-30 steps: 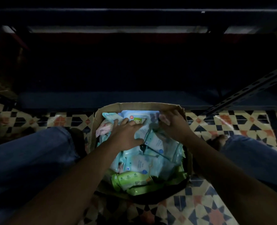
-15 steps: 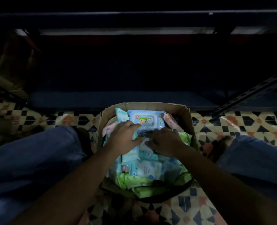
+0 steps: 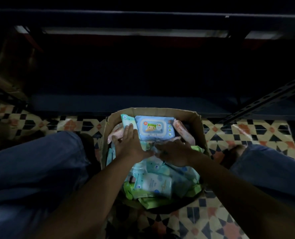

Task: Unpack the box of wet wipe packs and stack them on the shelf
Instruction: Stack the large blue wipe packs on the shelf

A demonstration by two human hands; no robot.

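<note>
The left hand (image 3: 128,144) lies with straight fingers on a pale blue wipe pack (image 3: 155,129) in the open brown cardboard box (image 3: 193,118), seemingly to steady it; the right hand (image 3: 175,152) rests flat beside it.

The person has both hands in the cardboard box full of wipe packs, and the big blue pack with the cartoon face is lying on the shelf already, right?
Not quite. The head view shows the big blue pack inside the cardboard box, at its far end, not on the shelf. The rest holds: the left hand and right hand are both in the box among the packs.
</note>
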